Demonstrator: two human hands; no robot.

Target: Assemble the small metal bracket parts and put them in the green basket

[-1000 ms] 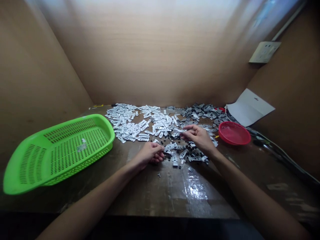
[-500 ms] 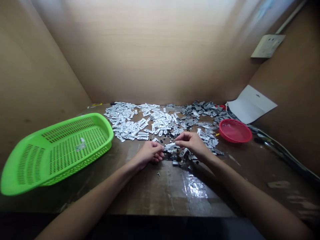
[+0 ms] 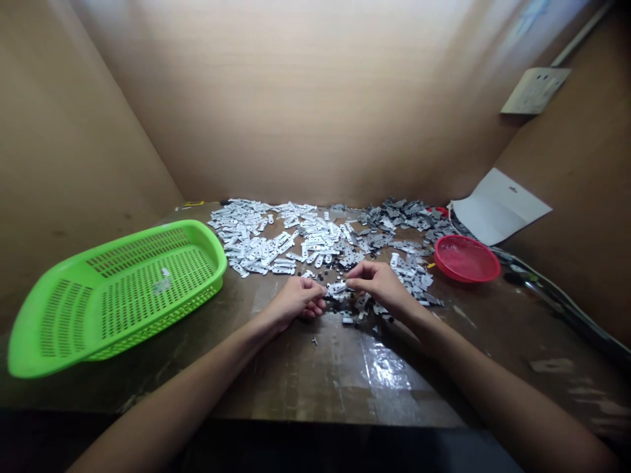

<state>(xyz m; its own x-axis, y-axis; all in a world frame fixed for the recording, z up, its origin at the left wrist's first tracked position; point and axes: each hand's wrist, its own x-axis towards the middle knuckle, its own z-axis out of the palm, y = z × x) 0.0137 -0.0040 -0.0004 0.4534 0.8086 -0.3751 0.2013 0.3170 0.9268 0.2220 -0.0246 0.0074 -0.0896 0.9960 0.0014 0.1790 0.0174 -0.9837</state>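
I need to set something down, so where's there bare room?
Free: the strip between left forearm and right forearm, nearer than the small loose piece, bare but for flat, tape-like film; and the scuffed patch between right forearm and red bowl. Crowded: metal pieces spread between green basket and red bowl.

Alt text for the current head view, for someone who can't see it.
A left hand and right hand hold a small metal part between them, among loose metal pieces on a table. A green basket sits left, a red bowl right.
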